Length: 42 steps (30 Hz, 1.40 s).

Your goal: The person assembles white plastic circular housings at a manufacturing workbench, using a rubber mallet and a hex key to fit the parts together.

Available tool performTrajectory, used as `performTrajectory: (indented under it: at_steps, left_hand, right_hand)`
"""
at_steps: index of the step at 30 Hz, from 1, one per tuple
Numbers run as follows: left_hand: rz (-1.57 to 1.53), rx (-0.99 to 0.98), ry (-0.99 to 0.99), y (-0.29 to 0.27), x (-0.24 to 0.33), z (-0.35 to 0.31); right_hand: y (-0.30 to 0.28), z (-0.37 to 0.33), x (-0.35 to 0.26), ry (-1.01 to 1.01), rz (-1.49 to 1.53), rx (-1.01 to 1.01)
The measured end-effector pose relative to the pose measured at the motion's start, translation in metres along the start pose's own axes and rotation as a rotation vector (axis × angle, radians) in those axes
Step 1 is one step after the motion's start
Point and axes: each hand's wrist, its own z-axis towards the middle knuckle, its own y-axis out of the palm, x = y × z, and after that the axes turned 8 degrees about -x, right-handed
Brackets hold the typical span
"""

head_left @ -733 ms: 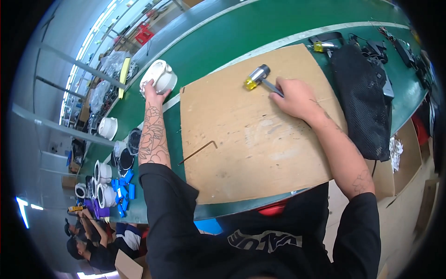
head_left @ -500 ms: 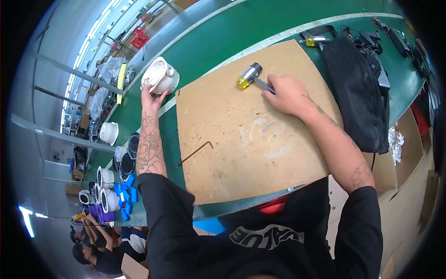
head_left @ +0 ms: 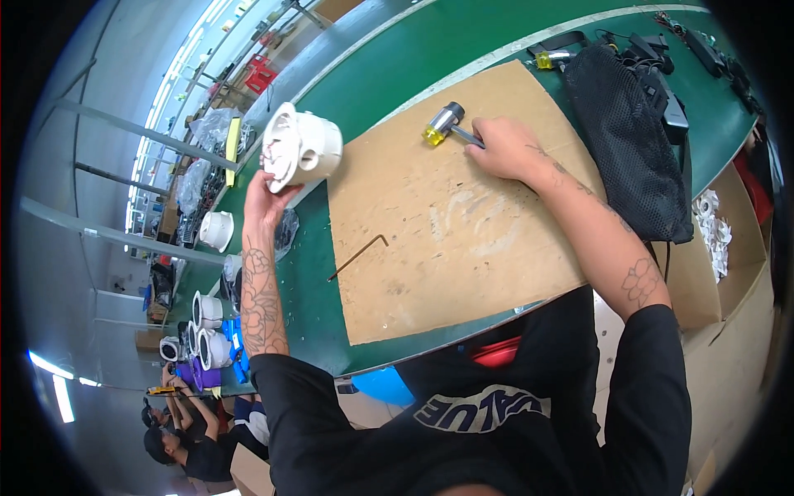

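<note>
My left hand (head_left: 271, 198) grips the lower rim of a white round plastic housing (head_left: 318, 147), tilted on its side with its open face turned left. Thin wires show inside that face, and a round hole pierces its side wall. My right hand (head_left: 506, 147) is closed round the handle of a small mallet (head_left: 445, 123), whose head has one yellow and one black face. The mallet is over the far part of a cardboard sheet (head_left: 463, 256). On the sheet's left side lies a bent hex key (head_left: 357, 258), apart from both hands.
A black mesh bag (head_left: 620, 140) lies right of the cardboard, near a second yellow-faced mallet (head_left: 552, 59) and black power adapters (head_left: 649, 54). More white housings (head_left: 207, 310) and blue pieces (head_left: 235, 343) stand at the left. Two people (head_left: 186, 438) work beyond them.
My left hand has lifted the white housing off the table surface and tilted it, bringing it nearer the cardboard. My right hand keeps the mallet, nearly in place. The whole view has shifted slightly.
</note>
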Motion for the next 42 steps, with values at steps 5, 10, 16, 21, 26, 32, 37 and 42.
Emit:
performTrajectory:
  at_steps: [5, 10, 16, 21, 26, 32, 37, 42]
  left_hand:
    - [0.161, -0.116, -0.165, 0.03, -0.037, -0.052]
    - [0.399, 0.03, 0.071, 0.072, -0.05, -0.097]
    - [0.97, -0.046, 0.236, 0.053, -0.087, -0.142]
    - [1.361, -0.151, 0.207, 0.058, -0.091, -0.153]
    - [0.781, -0.37, 0.069, 0.037, -0.021, -0.162]
    - [0.227, -0.183, 0.526, 0.083, 0.044, -0.133]
    - [0.235, -0.202, 0.451, 0.108, 0.013, -0.071]
    - [0.314, -0.15, 0.367, 0.1, -0.025, -0.045]
  right_hand:
    - [0.001, 0.005, -0.002, -0.029, 0.024, 0.016]
    - [-0.007, 0.001, -0.004, -0.021, 0.027, 0.008]
    - [-0.014, -0.016, -0.006, -0.04, -0.078, -0.006]
    - [-0.021, -0.043, -0.002, 0.001, -0.088, -0.019]
    - [-0.012, -0.043, 0.0, -0.044, -0.057, 0.07]
    - [-0.019, -0.045, -0.001, -0.024, -0.029, 0.079]
    - [-0.017, -0.045, -0.003, -0.015, -0.005, 0.09]
    - [-0.017, -0.045, -0.007, -0.027, -0.007, 0.088]
